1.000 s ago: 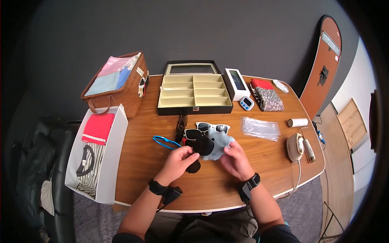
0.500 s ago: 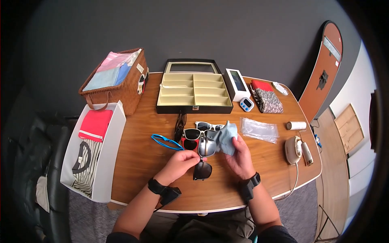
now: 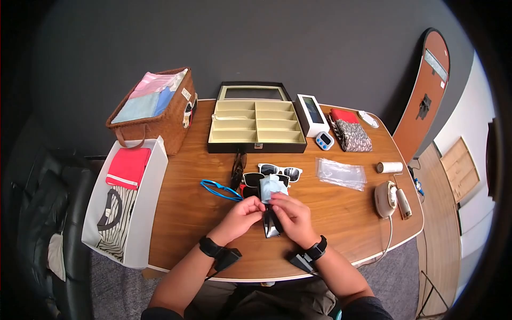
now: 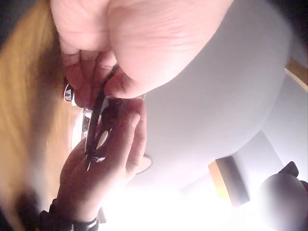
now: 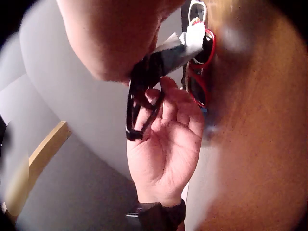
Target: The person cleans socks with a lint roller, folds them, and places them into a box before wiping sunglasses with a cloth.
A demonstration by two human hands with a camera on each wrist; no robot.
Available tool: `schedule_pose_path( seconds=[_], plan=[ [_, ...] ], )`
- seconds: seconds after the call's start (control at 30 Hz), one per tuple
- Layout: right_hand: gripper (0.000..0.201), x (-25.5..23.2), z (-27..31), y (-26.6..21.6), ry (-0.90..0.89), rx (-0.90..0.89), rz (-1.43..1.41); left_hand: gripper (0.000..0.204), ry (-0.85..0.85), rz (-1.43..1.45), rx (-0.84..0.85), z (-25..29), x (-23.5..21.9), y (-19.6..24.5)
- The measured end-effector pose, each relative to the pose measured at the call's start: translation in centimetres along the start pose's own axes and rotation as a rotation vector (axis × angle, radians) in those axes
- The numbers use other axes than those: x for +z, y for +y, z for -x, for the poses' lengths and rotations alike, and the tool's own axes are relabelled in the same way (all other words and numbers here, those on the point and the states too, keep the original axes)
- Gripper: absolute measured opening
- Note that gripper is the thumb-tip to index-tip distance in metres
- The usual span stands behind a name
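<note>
My left hand (image 3: 240, 218) pinches a pair of dark sunglasses (image 3: 271, 228) by its frame, one lens hanging low toward the table. From the other side, my right hand (image 3: 296, 220) holds a light blue cloth (image 3: 273, 188) folded over the upper lens, which it hides. In the right wrist view the cloth (image 5: 195, 37) sticks out past the dark lens. Just beyond the hands lie white sunglasses (image 3: 292, 173), cream-rimmed ones (image 3: 252, 180) and red-framed sunglasses (image 5: 199, 91), the last mostly covered in the head view. Blue glasses (image 3: 220, 189) and dark folded sunglasses (image 3: 238, 166) lie to the left.
An open compartment case (image 3: 257, 146) stands at the back. On the left are a brown basket (image 3: 170, 125) and a white bin (image 3: 144, 213) of clothes. Plastic sleeves (image 3: 340, 174), a timer (image 3: 324, 141), a lint roller (image 3: 389, 167) and a small steamer (image 3: 385, 200) lie to the right.
The right hand has moved left with the cloth, from beside the sunglasses onto the upper lens. The sunglasses were turned so their lenses hang one above the other; the left hand keeps its pinch.
</note>
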State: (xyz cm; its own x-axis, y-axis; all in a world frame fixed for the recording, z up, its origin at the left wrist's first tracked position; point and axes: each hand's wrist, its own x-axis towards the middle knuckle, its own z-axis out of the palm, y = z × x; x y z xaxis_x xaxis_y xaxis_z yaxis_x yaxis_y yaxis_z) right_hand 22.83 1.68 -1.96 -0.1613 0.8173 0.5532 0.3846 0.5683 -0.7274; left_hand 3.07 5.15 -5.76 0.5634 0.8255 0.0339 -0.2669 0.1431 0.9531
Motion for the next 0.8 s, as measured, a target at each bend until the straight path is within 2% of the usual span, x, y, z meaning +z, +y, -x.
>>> schedule_pose_path(
  seconds=[0.03,0.1,0.13,0.27,0.33,0.37,0.43,0.47,0.53,0.67,0.77,0.8],
  plan=[
    [0.017,0.0,0.0,-0.1,-0.002,-0.002,-0.003,0.012,0.004,-0.001,0.001,0.0,0.2,0.1],
    [0.018,0.0,0.0,-0.5,0.121,0.082,0.031,0.018,-0.055,0.027,0.051,0.1,0.5,0.3],
    [0.03,0.2,-0.1,0.3,0.14,-0.023,0.1,0.022,-0.047,0.03,0.028,0.0,0.5,0.3],
    [0.045,0.8,-0.1,2.0,0.216,0.0,0.065,0.016,-0.06,0.024,0.012,0.0,0.5,0.2],
    [0.053,1.1,0.0,2.6,0.248,0.194,-0.097,0.014,0.027,-0.015,0.001,-0.1,0.8,0.3],
    [0.053,1.0,0.1,2.4,0.249,0.195,-0.098,0.014,0.028,-0.015,-0.001,0.0,0.7,0.2],
    [0.047,0.5,-0.1,1.6,0.09,0.393,-0.203,0.013,-0.006,-0.114,0.024,-0.2,0.4,-0.3],
    [0.047,0.3,0.0,2.0,0.092,0.391,-0.203,0.013,-0.008,-0.115,0.025,-0.2,0.4,-0.6],
    [0.041,-0.1,0.3,3.0,0.025,0.159,0.009,0.007,0.036,-0.244,0.067,-0.2,0.5,-0.9],
    [0.037,-0.2,0.3,1.8,0.054,0.173,0.014,0.009,0.051,-0.356,0.025,0.1,1.0,-0.3],
    [0.038,0.2,0.1,1.2,0.043,0.102,0.008,0.014,0.109,-0.344,0.063,0.0,1.1,-0.5],
    [0.044,0.3,0.1,1.1,-0.035,0.062,0.008,0.015,0.134,-0.278,0.068,0.0,1.1,-0.5]
  ],
)
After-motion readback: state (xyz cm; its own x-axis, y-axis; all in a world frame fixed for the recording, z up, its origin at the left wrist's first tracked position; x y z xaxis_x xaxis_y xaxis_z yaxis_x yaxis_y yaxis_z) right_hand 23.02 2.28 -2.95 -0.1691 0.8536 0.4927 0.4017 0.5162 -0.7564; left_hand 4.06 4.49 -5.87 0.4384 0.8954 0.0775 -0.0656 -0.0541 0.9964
